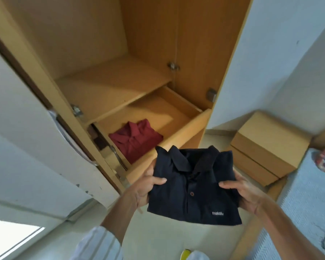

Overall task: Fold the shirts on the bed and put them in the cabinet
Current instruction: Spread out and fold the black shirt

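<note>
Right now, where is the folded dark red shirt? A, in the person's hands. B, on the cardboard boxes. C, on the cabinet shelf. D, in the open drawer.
D: the dark red shirt lies flat inside the pulled-out drawer below the shelf, while the left hand and right hand hold the folded black shirt.

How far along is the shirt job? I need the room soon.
Done: a folded red shirt lies in the open drawer. In hand: left hand and right hand hold a folded black shirt before it. Left: placing it; the bed is out of view.
</note>
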A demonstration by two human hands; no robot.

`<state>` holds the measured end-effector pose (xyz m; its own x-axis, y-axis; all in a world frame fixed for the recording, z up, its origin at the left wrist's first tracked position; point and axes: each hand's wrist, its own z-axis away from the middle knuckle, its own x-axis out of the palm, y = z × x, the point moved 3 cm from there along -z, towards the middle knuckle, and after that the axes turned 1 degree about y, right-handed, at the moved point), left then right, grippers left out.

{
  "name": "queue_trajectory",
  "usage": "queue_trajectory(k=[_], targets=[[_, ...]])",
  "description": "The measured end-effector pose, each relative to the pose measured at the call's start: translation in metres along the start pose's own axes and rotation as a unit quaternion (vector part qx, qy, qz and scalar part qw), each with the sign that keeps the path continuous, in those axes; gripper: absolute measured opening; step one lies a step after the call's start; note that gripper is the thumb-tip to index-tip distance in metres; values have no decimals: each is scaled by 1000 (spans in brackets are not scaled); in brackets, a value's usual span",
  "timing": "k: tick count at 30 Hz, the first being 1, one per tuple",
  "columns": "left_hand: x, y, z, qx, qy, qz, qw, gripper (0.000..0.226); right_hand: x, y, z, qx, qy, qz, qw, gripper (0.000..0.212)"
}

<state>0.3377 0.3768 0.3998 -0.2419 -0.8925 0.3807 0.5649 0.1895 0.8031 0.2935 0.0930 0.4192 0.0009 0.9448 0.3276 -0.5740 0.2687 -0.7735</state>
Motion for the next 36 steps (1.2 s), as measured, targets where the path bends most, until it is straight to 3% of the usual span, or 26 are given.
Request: queue_trajectory(k=[5, 13, 20, 26, 30, 33, 36], targets=[[-12, 26, -8, 4, 49, 11, 999, 78, 14, -36, -36, 17, -43, 47, 998, 77], [-53, 65, -61, 39, 216, -5, 976, 92, 36, -108, -171, 54, -145, 114, 981, 84], [-83, 109, -101, 59, 370, 3, 927, 87, 89, -177, -302, 113, -242, 232, 935, 79], [-114, 142, -113, 45, 463, -7, 885, 88, 141, -184, -373, 102, -244, 287, 921, 66], [-143, 122, -129, -45, 552, -132, 822, 70, 148, -146, -418, 152, -258, 308, 903, 78], [-142, 85, -143, -202, 544, -177, 795, 86, 133, -106, -429, 204, -237, 395, 864, 84], [-125, 82, -146, -233, 545, -302, 747, 90, 118, -87, -429, 185, -212, 434, 856, 86]])
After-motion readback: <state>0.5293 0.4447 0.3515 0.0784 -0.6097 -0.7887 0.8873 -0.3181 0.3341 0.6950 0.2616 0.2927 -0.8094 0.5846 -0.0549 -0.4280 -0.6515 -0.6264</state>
